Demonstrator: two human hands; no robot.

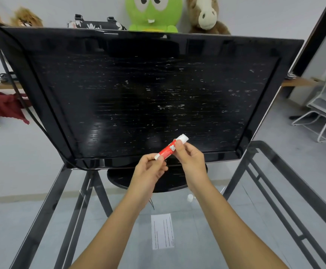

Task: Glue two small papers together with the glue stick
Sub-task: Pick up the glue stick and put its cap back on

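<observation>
Both hands were raised above the clear glass tabletop (pixel 193 239) with its dark metal frame, holding a small red glue stick with white ends (pixel 168 149) between them. The left hand (pixel 148 171) pinched the stick's lower white end between thumb and fingertips, the other fingers curled under. The right hand (pixel 190 158) gripped the upper part of the red barrel, its thumb lying along the label just below the white tip. The stick was tilted, its lower end towards the left hand and its white tip pointing up and to the right, in front of the bottom edge of a large black flat screen (pixel 139 94) that stood on an oval base at the far side of the tabletop.

A white rectangular slip of paper with thin dark vertical lines (pixel 162 231) lay flat on the glass between the two forearms, nearer the person and well apart from the hands. Whether it was one sheet or two stacked could not be told. A small white round object (pixel 190 198) sat on the glass just beside the right wrist.

Behind the screen a green plush toy with big eyes (pixel 152 12) and a brown plush horse (pixel 205 14) leaned against the pale wall.
</observation>
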